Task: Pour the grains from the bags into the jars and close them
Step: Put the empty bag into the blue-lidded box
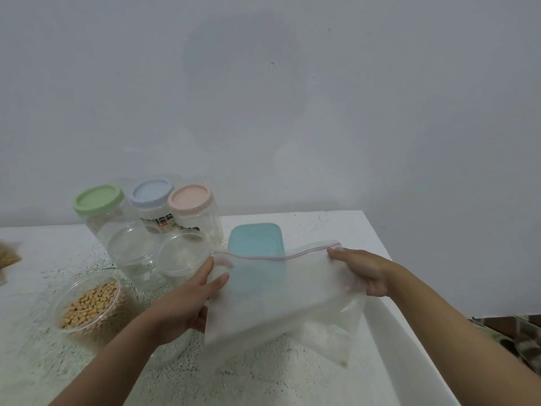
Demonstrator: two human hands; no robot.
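A clear zip bag [292, 291] with a red seal line hangs above the white speckled table [263, 382]; I cannot tell what it holds. My left hand [187, 303] grips its left edge and my right hand [360, 271] pinches its top right corner. An open jar of yellow beans [90, 306] stands at the left. Two open clear jars [131, 253] [183, 256] stand behind my left hand. Three lidded jars stand at the back: green lid [98, 199], blue lid [151, 191], pink lid [189, 197].
A light blue lid or container [254, 238] lies behind the bag. Part of a bag of brown grains [8, 256] shows at the left edge. The table's right edge runs close by my right arm. A grey wall stands behind.
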